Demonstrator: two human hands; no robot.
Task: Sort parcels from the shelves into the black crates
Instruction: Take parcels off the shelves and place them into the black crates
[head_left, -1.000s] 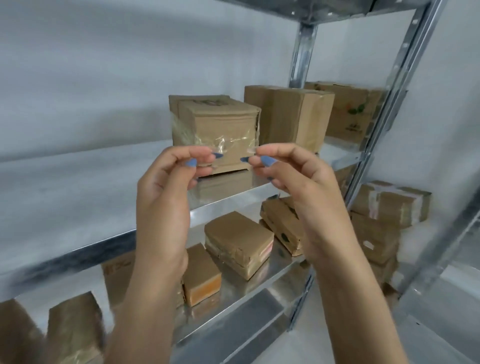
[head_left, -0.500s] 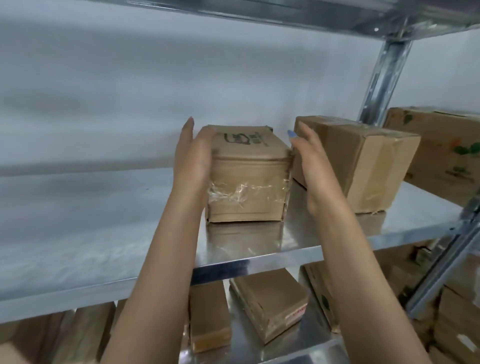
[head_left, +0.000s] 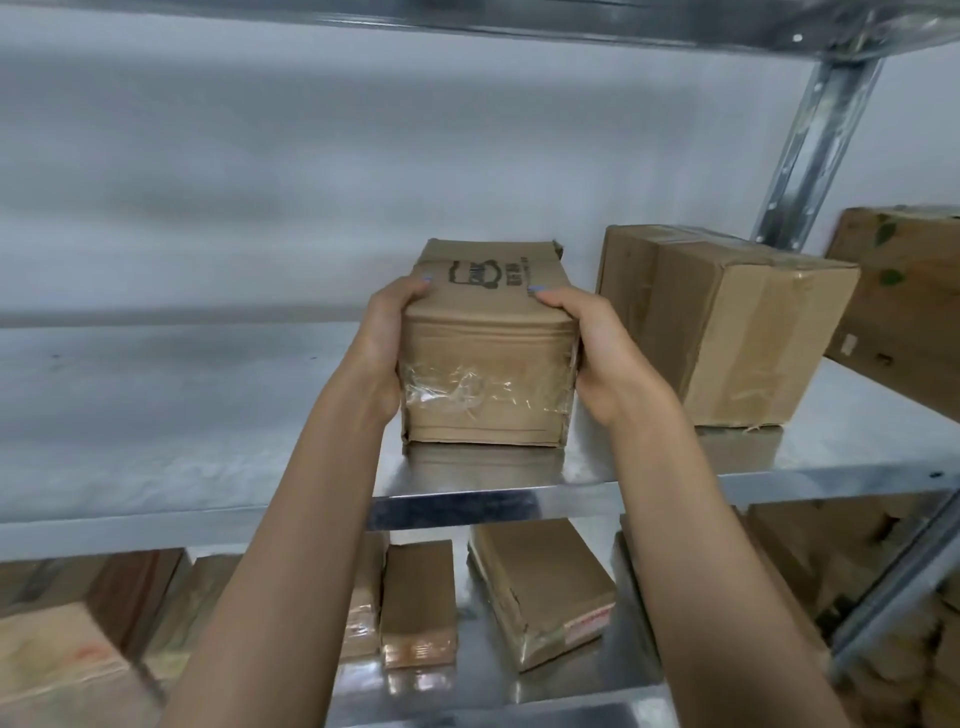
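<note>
Clamping a small brown parcel (head_left: 488, 364) between them, the left grip (head_left: 384, 343) and the right grip (head_left: 597, 353) each take one side of it. Both palms lie flat against the side walls. The left thumb (head_left: 415, 291) and the right thumb (head_left: 545, 299) hook over the top front edge, just below the black printed mark. The other fingers wrap round the sides and are hidden behind the parcel. Both grips are closed firmly on the cardboard, spread only as wide as the parcel itself.

The parcel stands upright on the metal shelf (head_left: 182, 405), its lower edge meeting its own reflection, with crinkled clear tape across the front face. A larger taped box (head_left: 727, 322) sits near it on the right, apart from the right grip, and another box (head_left: 904, 291) stands beyond that at the frame's edge. On the shelf below lie several flat parcels (head_left: 540, 587).
</note>
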